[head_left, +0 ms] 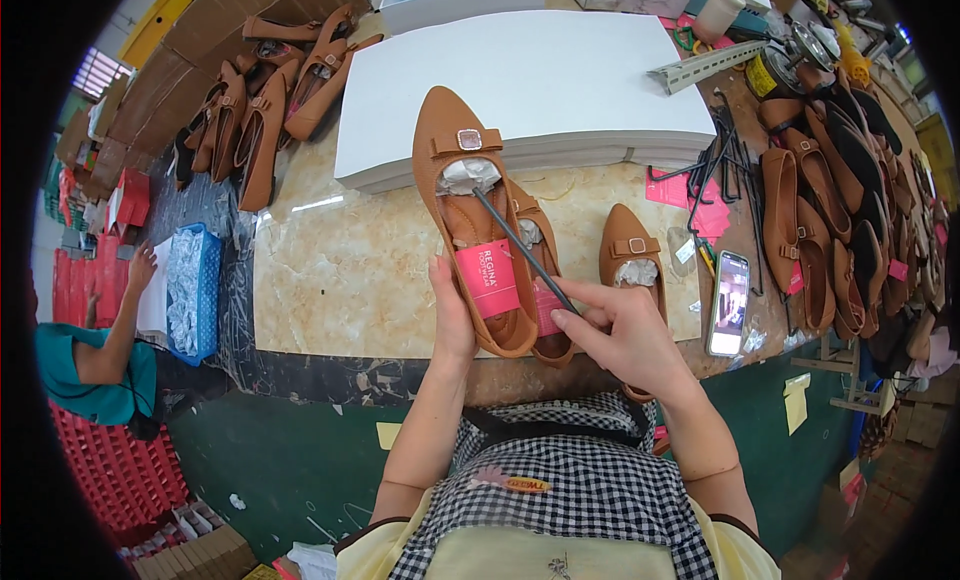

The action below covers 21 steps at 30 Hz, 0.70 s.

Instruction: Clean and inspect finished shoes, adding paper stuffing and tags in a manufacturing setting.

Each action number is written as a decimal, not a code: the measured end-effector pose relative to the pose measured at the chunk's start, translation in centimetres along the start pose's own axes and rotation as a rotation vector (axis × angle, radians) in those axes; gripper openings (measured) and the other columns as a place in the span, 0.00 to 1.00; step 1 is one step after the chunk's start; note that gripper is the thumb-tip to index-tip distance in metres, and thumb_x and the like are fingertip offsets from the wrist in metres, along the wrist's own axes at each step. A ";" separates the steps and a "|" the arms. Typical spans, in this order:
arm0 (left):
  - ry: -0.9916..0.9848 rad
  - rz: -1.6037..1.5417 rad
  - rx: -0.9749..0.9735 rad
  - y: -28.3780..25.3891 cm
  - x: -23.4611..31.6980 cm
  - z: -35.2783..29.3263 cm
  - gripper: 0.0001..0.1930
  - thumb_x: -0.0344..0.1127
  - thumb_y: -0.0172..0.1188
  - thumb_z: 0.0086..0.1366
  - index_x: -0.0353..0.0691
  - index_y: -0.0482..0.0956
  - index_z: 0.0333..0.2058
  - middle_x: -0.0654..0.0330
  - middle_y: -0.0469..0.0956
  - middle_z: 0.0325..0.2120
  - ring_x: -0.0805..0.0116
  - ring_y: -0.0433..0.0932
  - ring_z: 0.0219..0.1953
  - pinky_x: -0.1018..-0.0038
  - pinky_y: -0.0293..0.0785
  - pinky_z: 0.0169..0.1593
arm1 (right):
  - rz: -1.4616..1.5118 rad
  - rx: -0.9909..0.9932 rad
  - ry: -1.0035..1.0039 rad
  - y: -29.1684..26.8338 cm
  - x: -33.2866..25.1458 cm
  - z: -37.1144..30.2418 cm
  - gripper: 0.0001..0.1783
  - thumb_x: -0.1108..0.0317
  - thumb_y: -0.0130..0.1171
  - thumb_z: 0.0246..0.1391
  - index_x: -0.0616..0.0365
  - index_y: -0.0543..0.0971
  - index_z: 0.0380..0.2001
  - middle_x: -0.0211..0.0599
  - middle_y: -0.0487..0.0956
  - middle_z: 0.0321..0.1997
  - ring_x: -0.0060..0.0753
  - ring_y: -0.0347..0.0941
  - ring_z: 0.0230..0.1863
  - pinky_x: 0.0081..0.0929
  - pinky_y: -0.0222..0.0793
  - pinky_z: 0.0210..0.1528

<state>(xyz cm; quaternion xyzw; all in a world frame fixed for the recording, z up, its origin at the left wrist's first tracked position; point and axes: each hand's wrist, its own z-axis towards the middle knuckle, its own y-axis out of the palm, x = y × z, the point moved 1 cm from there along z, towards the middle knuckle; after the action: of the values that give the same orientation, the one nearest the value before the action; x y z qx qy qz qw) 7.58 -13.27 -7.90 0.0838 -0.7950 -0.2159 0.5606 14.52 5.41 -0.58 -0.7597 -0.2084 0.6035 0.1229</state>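
Your left hand (455, 315) holds a tan pointed-toe shoe (438, 120) by its near left side, thumb along the edge, the other fingers mostly hidden behind it; shoe is raised over the middle of the tabletop (320, 270), toe pointing far. Your right hand (625, 330) has its fingers pinched narrow on the near end of a dark thin rod (520, 245), whose far end reaches the white paper wad (467, 175) in the shoe's toe. Step in hand, by judgement: packing or seating that wad with the rod. Next move likely calls for a steady left hold and a light push along the insole, sparing the lining. A second tan shoe (533, 215) sits just behind the first, partly covered; a third shoe (622, 235) stands to the right, also with white filling. Writing: the pink label (490, 280) at the heel carries pale printed lettering, legible and facing you. Your checked apron (560, 525) bears a small yellow patch (526, 484) with red lettering. Far right, the phone (729, 305) has a lit screen, its detail too small to read.
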 end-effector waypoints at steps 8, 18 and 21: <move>0.027 0.098 0.004 0.2 -0.4 -1.3 0.44 0.73 0.25 0.67 0.37 0.69 0.56 0.57 0.77 0.48 0.67 0.77 0.49 0.69 0.74 0.53 | 0.085 0.221 -0.208 1.1 -2.5 1.0 0.18 0.66 0.56 0.60 0.59 0.78 0.52 0.43 0.72 0.14 0.38 0.71 0.15 0.33 0.64 0.20; 0.105 -0.080 0.078 -0.9 -4.2 -2.6 0.46 0.75 0.27 0.65 0.40 0.60 0.65 0.58 0.70 0.57 0.64 0.68 0.59 0.69 0.63 0.63 | -0.237 0.185 -0.287 4.1 -1.5 2.1 0.18 0.63 0.58 0.58 0.56 0.78 0.51 0.40 0.78 0.21 0.42 0.77 0.22 0.36 0.73 0.26; -0.123 -0.102 -0.097 -3.1 -1.4 -2.8 0.44 0.74 0.32 0.66 0.38 0.64 0.60 0.52 0.78 0.46 0.60 0.81 0.40 0.65 0.80 0.42 | 0.092 0.142 -0.424 -1.6 0.1 1.1 0.14 0.65 0.58 0.55 0.58 0.80 0.42 0.41 0.81 0.28 0.40 0.79 0.28 0.35 0.74 0.32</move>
<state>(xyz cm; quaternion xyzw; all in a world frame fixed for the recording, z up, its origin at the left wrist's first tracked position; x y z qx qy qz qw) 10.34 -16.25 -9.64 0.0837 -0.8112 -0.2873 0.5025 13.23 6.76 -0.19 -0.6139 -0.1515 0.7680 0.1019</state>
